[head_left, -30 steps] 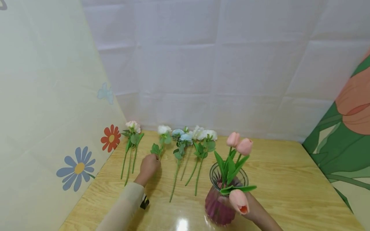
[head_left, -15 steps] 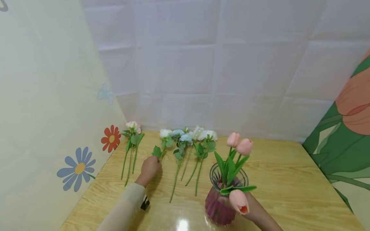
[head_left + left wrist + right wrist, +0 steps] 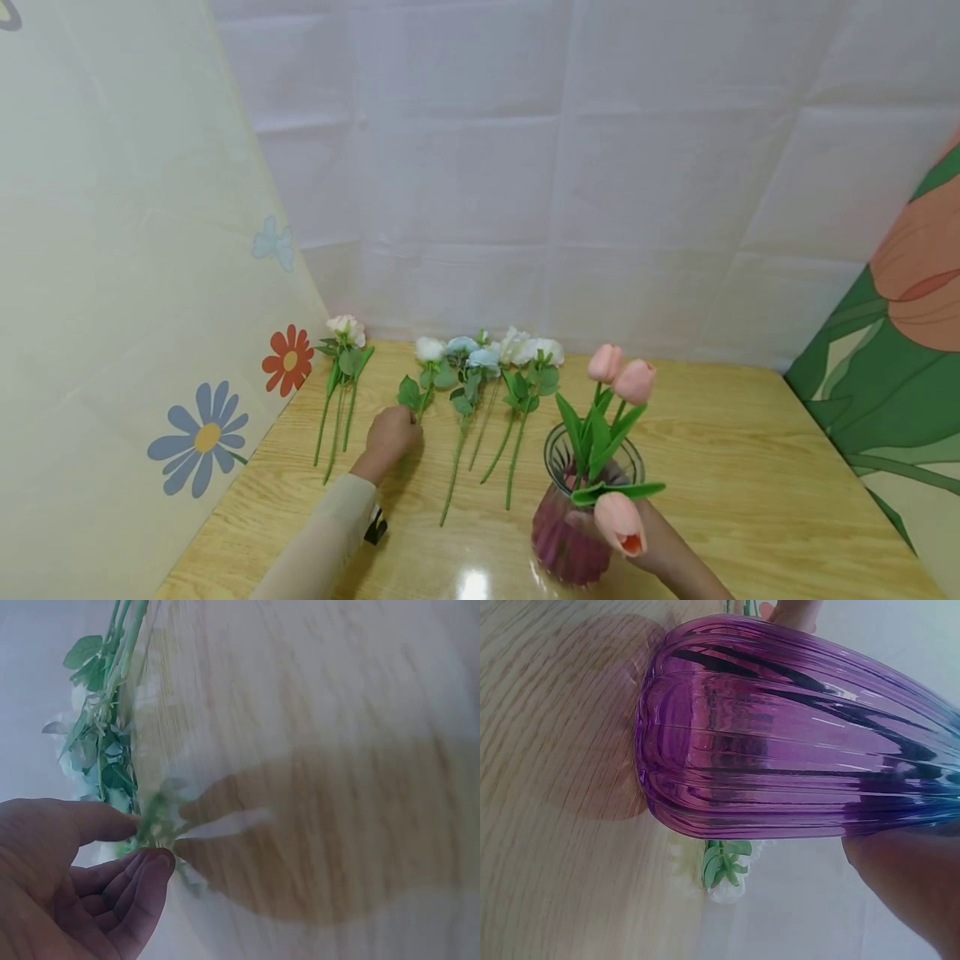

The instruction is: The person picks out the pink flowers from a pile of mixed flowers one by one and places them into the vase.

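Observation:
My left hand (image 3: 392,437) pinches the stem of a white rose (image 3: 430,349) between thumb and fingers, low over the table. The rose's leaves (image 3: 408,392) show just beyond the knuckles; the lower stem is mostly hidden. In the left wrist view, the pinched green stem (image 3: 154,823) is blurred. With my right hand (image 3: 900,881) I grip a ribbed purple glass vase (image 3: 570,537), whose base is at the tabletop. Pink tulips (image 3: 635,382) stand in the vase, and one tulip (image 3: 621,523) leans out over its near rim.
Pale blue flowers (image 3: 483,358) and white flowers (image 3: 543,350) lie in a row right of my left hand, stems toward me. Farther left lies a pale pink flower (image 3: 346,330) with green stems. A white cloth backdrop (image 3: 465,183) rises behind the wooden table (image 3: 750,467).
My left hand has shifted slightly right, and the white rose has come a little right and toward me, nearer the blue flowers. The vase and right hand have stayed put.

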Demonstrator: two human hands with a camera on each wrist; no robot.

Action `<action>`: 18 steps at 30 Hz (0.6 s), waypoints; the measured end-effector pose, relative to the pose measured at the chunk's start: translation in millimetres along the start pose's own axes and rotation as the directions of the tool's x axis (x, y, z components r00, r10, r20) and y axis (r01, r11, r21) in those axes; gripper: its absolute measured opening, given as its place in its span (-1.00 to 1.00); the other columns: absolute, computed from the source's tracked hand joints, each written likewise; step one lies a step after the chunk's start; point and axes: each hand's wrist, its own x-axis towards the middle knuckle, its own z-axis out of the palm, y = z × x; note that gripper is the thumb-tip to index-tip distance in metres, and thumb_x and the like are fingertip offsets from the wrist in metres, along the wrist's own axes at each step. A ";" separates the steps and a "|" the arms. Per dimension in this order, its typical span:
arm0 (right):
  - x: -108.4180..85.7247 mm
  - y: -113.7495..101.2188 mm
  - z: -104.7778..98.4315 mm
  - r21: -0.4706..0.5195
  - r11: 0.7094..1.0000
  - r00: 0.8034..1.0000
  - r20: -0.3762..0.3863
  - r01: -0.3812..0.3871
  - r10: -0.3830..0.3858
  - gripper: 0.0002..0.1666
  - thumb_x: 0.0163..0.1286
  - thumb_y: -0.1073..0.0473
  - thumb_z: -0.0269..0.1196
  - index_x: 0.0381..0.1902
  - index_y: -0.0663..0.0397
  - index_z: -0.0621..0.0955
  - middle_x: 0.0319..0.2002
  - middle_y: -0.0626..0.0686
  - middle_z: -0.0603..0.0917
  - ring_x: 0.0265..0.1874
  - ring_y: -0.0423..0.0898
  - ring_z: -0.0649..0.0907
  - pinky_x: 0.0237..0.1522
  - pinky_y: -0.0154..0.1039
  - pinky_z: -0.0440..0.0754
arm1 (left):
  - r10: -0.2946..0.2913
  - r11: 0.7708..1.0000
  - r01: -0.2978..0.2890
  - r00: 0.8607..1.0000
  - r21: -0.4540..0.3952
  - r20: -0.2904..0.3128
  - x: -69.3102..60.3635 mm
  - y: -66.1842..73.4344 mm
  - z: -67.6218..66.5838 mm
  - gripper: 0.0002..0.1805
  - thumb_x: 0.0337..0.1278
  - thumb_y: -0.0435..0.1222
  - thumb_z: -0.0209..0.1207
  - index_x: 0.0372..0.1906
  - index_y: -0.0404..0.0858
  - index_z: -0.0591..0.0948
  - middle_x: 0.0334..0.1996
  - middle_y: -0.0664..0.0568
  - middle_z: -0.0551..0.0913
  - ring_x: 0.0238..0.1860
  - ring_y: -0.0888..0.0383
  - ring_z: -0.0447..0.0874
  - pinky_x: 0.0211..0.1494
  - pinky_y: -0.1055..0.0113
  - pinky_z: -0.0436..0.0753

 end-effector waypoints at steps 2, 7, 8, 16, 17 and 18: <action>-0.1 0.5 -0.2 -0.008 1.000 1.000 -0.003 0.005 -0.005 -0.51 0.26 0.34 0.41 0.12 0.28 0.52 -0.10 -0.20 0.69 -0.12 -0.37 0.64 -0.04 -0.38 0.58 | 0.003 1.000 -0.003 1.000 -0.010 0.003 -0.9 -1.2 -1.2 -0.43 0.23 -0.42 0.10 -0.77 -0.03 0.10 -0.79 0.20 -0.05 -0.71 0.24 -0.14 -0.62 0.39 0.00; 1.0 0.5 -1.4 0.017 0.999 0.999 0.018 -0.034 0.033 -0.50 0.28 0.31 0.40 0.15 0.28 0.51 -0.07 -0.18 0.68 -0.08 -0.37 0.62 -0.02 -0.38 0.57 | 0.014 0.998 -0.013 1.000 -0.061 0.011 -0.5 -7.3 -8.2 -0.38 0.39 -0.25 0.13 -0.84 -0.04 0.20 -0.89 0.21 0.11 -0.79 0.25 -0.02 -0.70 0.40 0.07; 1.1 0.3 -1.5 0.021 0.999 0.999 0.019 -0.036 0.036 -0.50 0.28 0.32 0.40 0.14 0.29 0.51 -0.07 -0.17 0.68 -0.08 -0.37 0.62 -0.02 -0.38 0.57 | 0.012 0.997 -0.012 1.000 -0.073 0.008 0.0 -9.0 -10.4 -0.38 0.39 -0.26 0.12 -0.84 -0.05 0.20 -0.89 0.21 0.11 -0.80 0.25 -0.02 -0.70 0.40 0.07; 1.0 -0.2 -0.6 0.032 0.998 0.998 0.017 -0.062 0.062 -0.47 0.28 0.30 0.41 0.17 0.27 0.51 -0.05 -0.14 0.68 -0.06 -0.36 0.62 0.01 -0.39 0.56 | 0.013 1.000 -0.012 0.999 0.025 -0.051 4.8 -26.1 -30.0 -0.65 0.33 -0.25 0.18 -0.61 -0.23 0.49 -0.73 0.09 0.37 -0.70 0.19 0.23 -0.58 0.31 0.28; 1.1 -0.3 -0.8 0.031 0.997 0.998 0.019 -0.066 0.066 -0.47 0.28 0.29 0.41 0.17 0.26 0.51 -0.05 -0.13 0.68 -0.06 -0.36 0.62 0.01 -0.39 0.55 | 0.004 0.999 -0.002 0.999 0.042 -0.051 5.3 -28.6 -33.1 -0.72 0.32 -0.24 0.19 -0.49 -0.30 0.58 -0.64 0.03 0.50 -0.64 0.15 0.37 -0.54 0.28 0.39; 1.2 -0.3 -0.9 0.032 0.997 0.997 0.021 -0.069 0.068 -0.48 0.28 0.29 0.41 0.16 0.26 0.51 -0.05 -0.12 0.68 -0.05 -0.35 0.62 0.01 -0.39 0.55 | -0.006 0.998 0.009 0.999 0.056 -0.047 5.7 -31.1 -36.1 -0.75 0.33 -0.22 0.19 -0.35 -0.35 0.64 -0.53 -0.03 0.61 -0.56 0.10 0.50 -0.47 0.22 0.51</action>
